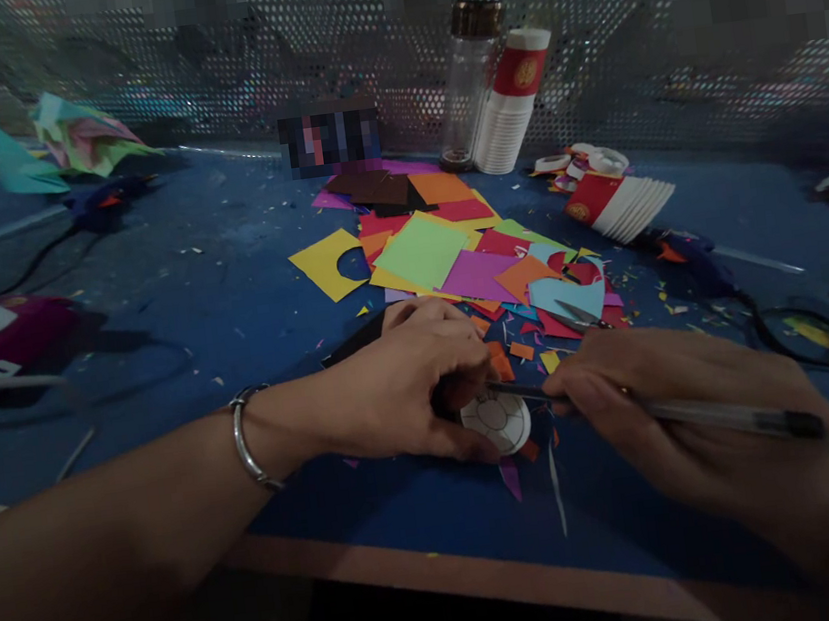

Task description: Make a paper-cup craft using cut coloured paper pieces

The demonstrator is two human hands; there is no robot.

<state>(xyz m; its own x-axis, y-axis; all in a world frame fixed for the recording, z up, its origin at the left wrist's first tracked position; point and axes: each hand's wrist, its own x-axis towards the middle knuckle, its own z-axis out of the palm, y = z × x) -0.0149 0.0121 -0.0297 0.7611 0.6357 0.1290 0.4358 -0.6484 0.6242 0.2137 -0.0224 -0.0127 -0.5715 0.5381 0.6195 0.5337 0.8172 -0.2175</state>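
Observation:
My left hand [429,374], with a silver bangle at the wrist, has its thumb and fingers curled around a small white disc [500,426]. Dark lines drawn on the disc form a ring with spokes. My right hand [667,400] grips a pen [721,414] with a clear barrel and a black end. The pen's tip reaches the upper edge of the disc, close to my left fingertips; whether it touches is hard to tell. Open scissor blades [577,314] stick out just beyond my right hand. Orange, yellow and purple paper scraps [521,350] lie around both hands.
Coloured paper sheets [422,249] are piled behind my hands. Farther back stand a glass bottle [467,92] and stacked paper cups [511,107]; another cup stack [620,205] lies tipped. Glue guns with cords [696,261] sit right and left. The blue table's front edge [430,560] is near.

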